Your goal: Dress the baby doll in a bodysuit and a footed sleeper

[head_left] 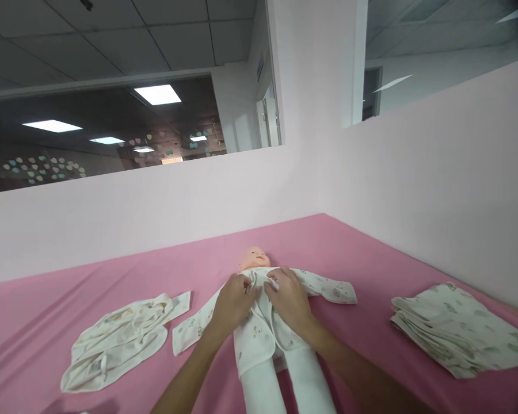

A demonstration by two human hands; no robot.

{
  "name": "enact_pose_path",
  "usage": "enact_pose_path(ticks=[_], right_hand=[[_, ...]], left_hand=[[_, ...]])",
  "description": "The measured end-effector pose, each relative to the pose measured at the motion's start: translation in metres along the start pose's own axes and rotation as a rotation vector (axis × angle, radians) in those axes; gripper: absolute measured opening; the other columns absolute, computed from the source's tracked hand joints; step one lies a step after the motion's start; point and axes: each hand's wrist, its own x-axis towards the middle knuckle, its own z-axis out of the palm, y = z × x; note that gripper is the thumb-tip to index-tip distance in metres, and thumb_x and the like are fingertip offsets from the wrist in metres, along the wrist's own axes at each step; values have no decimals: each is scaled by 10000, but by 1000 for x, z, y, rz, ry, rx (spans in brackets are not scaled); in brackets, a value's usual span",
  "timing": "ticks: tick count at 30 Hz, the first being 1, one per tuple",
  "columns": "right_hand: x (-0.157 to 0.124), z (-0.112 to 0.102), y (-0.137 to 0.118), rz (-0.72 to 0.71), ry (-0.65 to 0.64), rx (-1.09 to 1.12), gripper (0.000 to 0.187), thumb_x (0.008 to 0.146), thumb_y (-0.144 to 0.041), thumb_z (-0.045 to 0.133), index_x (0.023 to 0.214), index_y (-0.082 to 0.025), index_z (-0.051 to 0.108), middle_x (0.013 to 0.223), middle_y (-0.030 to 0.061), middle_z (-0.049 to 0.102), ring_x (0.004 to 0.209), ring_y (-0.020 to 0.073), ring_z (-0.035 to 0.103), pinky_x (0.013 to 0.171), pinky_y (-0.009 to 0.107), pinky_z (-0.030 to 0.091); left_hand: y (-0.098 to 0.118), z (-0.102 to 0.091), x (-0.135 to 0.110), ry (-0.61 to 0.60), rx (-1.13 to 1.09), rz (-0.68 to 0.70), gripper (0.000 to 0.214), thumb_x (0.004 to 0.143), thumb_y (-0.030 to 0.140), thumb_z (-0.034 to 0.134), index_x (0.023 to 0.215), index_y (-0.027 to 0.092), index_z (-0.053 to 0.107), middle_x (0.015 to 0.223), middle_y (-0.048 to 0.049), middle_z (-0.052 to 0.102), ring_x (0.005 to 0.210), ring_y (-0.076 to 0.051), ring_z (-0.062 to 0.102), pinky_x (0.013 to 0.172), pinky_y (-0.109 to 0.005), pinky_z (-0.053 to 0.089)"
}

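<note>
A baby doll [254,257] lies on its back on the pink sheet, its head toward the wall. It wears a white printed baby jacket [254,339], sleeves spread to both sides, and white trousers [265,388]. My left hand [236,302] pinches the jacket's front edge at the chest, fingers curled on the cloth. Just beside it, my right hand [288,299] grips the opposite front edge near the collar. Below my hands the two front panels part. The fingertips partly hide the cloth between them.
To the left lies a crumpled white printed baby garment [125,339]. A folded stack of white leaf-print cloth [461,328] sits at the right. White walls [155,213] with windows above border the pink-covered surface [349,253] at the back and right.
</note>
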Motion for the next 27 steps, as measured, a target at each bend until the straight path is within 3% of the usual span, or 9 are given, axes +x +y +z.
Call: enact_pose_path(ticks=[4,8,15,17,21,24,27], right_hand=[[-8,-6,-6,-25,53,-96,180,823,-188,480,947,-184,609,987,83,592,967,258,530,845,387,387],[-7,-3,-3,52,-35,-11,54,779,-212,523,784,-198,575,871,50,609,857,233,543,766,357,390],[-4,-8,-5,88,-21,344,126,834,-262,459,749,-213,538,765,5,612,742,186,546,701,304,395],[-4,-11,-8,116,-14,461,162,859,-314,443,776,-215,540,778,-2,611,738,177,552,690,291,404],[-2,-12,-6,213,-31,559,146,837,-322,462,791,-211,544,755,-8,597,713,170,546,662,279,412],[-1,-8,-1,263,-40,488,108,783,-287,507,811,-200,565,800,10,627,744,182,561,697,294,417],[-3,-5,1,191,-50,354,99,767,-263,501,736,-202,573,813,28,630,775,197,556,732,315,412]], left_hand=[[-5,8,-16,117,168,60,197,863,345,429,812,193,543,907,-55,589,840,-207,535,711,-306,362],[-10,16,-15,192,142,54,146,853,276,419,778,201,520,873,-34,596,810,-191,524,683,-290,340],[-10,13,2,62,-39,-60,179,779,225,461,627,201,370,620,32,458,610,-136,432,573,-259,283],[-7,14,3,93,-62,-60,155,782,226,467,653,203,386,649,32,481,620,-137,444,572,-256,291],[-3,24,-2,279,-3,43,138,873,245,408,743,208,436,766,8,567,691,-160,495,607,-269,324],[-5,33,-5,370,63,111,136,902,197,375,875,206,508,894,-20,610,789,-183,545,659,-286,360],[-8,37,-6,373,94,157,173,918,188,381,958,203,549,945,-28,624,836,-187,568,689,-294,382]])
